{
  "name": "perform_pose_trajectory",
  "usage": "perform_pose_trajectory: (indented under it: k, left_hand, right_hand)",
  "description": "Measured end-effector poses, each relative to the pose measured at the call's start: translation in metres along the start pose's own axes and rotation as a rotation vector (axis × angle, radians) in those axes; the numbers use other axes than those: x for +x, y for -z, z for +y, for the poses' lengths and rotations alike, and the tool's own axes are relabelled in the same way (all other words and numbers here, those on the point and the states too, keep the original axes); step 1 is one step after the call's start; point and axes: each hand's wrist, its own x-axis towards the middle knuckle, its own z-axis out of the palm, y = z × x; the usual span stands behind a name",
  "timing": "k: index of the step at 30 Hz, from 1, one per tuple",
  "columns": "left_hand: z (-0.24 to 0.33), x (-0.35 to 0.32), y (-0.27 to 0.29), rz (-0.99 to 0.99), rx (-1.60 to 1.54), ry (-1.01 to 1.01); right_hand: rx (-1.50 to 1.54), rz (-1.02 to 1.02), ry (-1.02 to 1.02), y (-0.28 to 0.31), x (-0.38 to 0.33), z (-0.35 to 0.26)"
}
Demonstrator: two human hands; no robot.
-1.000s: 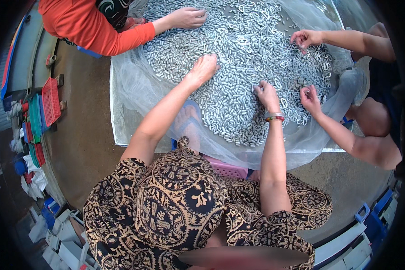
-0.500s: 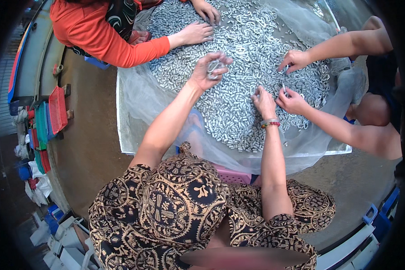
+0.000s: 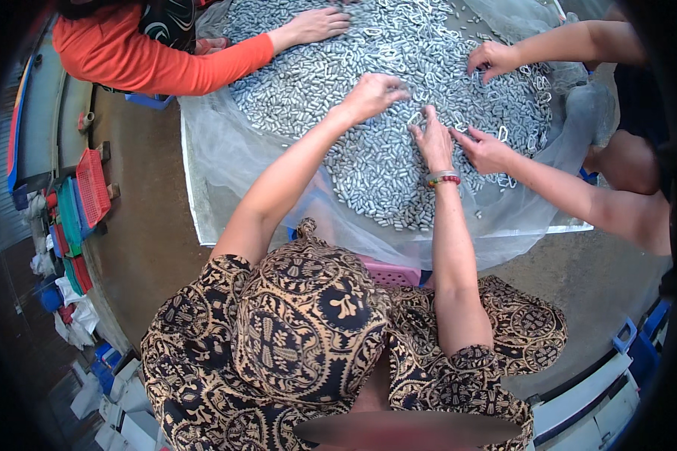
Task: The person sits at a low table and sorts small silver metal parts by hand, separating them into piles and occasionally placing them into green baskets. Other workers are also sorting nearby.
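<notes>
A broad heap of small silver, barrel-shaped metal pieces lies on a sheer whitish mesh sheet. Oval silver wire links are mixed through its far and right parts. My left hand is over the middle of the heap, fingers curled in; what they hold is hidden. To its right, my right hand reaches down to the pieces, index finger stretched forward and thumb apart. One oval link shows by its thumb and index finger. Bracelets circle my right wrist.
A co-worker's hand with an orange sleeve rests on the heap's far left. Another co-worker's hands, one far and one near, work at the right. Red baskets stand at left; a pink crate is below the table edge.
My left hand, earlier raised with oval links in its fingers, has turned over and moved right toward my right hand. My right index finger has stretched out. The orange-sleeved arm has shifted left.
</notes>
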Motion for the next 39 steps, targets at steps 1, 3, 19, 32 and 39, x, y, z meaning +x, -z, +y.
perform_pose_trajectory:
  k: [1,3,19,32,39]
  left_hand:
    - [0.002,-0.002,0.013,-0.079,-0.052,0.190]
    - [0.008,-0.008,0.036,-0.118,-0.133,0.324]
    - [0.009,-0.001,0.049,-0.081,-1.628,0.407]
    - [0.014,-0.017,-0.033,-0.282,0.019,-0.046]
    - [0.011,-0.030,0.077,-0.252,-1.601,0.270]
  right_hand:
    - [0.005,-0.051,0.026,0.000,0.001,-0.004]
    - [0.019,-0.110,0.142,0.008,0.006,-0.012]
    - [0.957,-0.282,-0.241,0.082,-0.006,-0.002]
    - [0.445,-0.034,-0.087,0.057,0.000,0.012]
    - [1.568,-0.349,-0.164,0.089,-0.012,-0.019]
